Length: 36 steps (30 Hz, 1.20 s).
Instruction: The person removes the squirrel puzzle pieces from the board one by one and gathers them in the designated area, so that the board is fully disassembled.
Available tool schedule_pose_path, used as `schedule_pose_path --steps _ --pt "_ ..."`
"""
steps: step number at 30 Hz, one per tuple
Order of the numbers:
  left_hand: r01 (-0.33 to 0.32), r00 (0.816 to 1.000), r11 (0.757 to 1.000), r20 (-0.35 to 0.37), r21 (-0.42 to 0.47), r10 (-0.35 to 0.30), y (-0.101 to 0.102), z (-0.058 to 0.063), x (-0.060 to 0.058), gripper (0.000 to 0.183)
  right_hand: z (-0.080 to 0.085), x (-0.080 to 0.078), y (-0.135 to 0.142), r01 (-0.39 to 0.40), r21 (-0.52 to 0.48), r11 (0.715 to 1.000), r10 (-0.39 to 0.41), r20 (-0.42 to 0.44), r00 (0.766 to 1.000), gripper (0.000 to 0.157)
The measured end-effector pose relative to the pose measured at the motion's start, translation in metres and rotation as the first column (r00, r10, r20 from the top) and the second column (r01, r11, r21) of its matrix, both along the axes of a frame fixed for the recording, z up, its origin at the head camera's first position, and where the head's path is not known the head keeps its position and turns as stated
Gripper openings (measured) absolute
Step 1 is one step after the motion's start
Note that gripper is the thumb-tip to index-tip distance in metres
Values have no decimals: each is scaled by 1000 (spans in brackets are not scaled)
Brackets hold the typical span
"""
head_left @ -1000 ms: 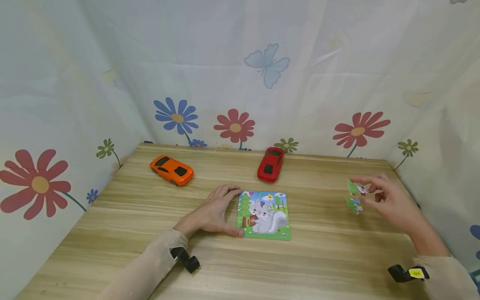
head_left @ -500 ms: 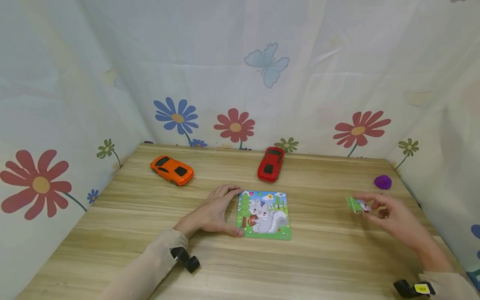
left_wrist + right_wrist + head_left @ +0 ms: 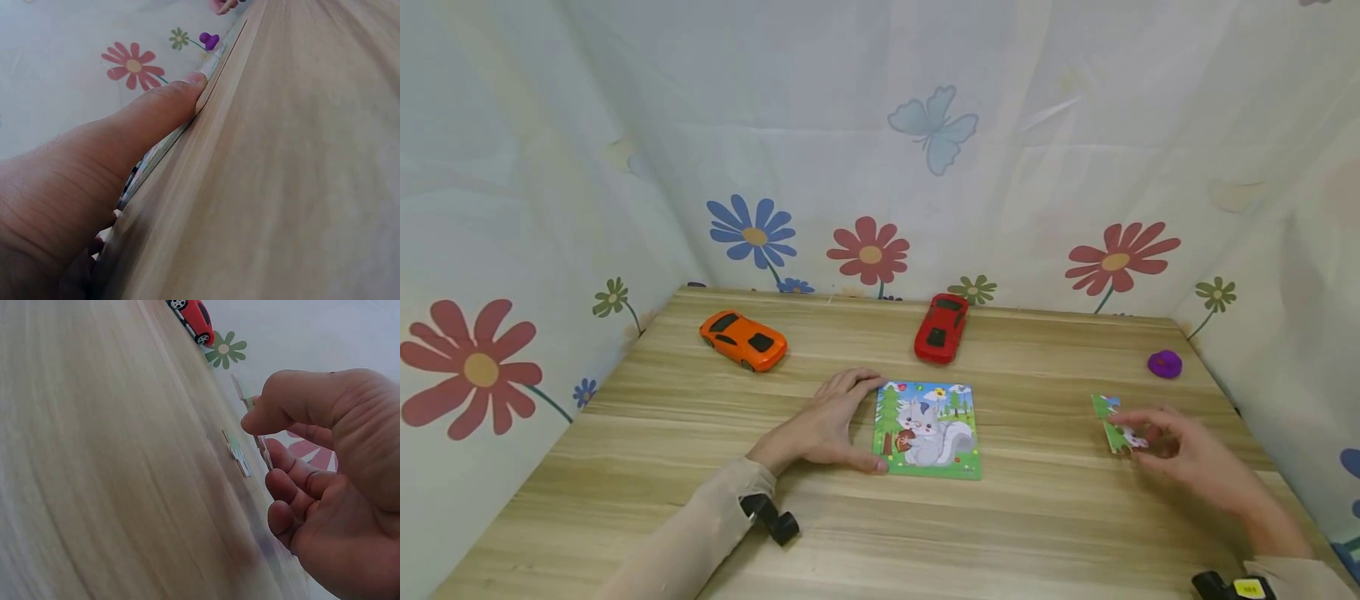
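One jigsaw piece [image 3: 1126, 438] is up in the right hand [image 3: 1193, 463], pinched between the thumb and fingers. A second jigsaw piece [image 3: 236, 454] seems to lie flat on the wooden table [image 3: 1037, 533], just under the pinched one, and the two do not look joined. Make the squirrel picture [image 3: 928, 433] the middle of a clock: both pieces are at three o'clock, well apart from it. The left hand [image 3: 823, 429] is at nine o'clock, with its thumb and fingers spread wide along the left edge and their tips at the two left corners. It does not look clenched, but I cannot tell how hard it presses. An orange toy car [image 3: 745, 340] sits at ten o'clock, a red toy car [image 3: 942, 329] at twelve, and a small purple thing [image 3: 1165, 364] between two and three; I cannot tell what it is. The squirrel picture looks whole, with no gap that I can see, so that part seems done. What seems left is the two loose pieces, so I would guess the work with them is near its start.
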<state>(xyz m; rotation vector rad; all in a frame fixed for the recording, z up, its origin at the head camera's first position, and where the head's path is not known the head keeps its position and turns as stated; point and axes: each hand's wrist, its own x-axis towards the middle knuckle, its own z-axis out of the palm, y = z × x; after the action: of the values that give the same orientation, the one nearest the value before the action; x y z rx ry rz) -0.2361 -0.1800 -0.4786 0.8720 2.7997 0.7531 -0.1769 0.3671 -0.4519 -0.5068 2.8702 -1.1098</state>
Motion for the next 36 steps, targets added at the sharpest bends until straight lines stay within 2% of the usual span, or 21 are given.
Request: schedule_pose_path --steps 7,21,36 --pt "0 1000 1000 -4 2 0 1 0 0 135 -6 2 2 -53 -23 998 52 -16 999 42" --pt "1 1000 1000 3 3 -1 0 -1 0 135 -18 1 6 -75 11 997 75 -32 997 42" --pt "6 1000 1000 -3 8 -6 0 0 0 134 -17 2 4 -95 3 996 95 -59 994 42"
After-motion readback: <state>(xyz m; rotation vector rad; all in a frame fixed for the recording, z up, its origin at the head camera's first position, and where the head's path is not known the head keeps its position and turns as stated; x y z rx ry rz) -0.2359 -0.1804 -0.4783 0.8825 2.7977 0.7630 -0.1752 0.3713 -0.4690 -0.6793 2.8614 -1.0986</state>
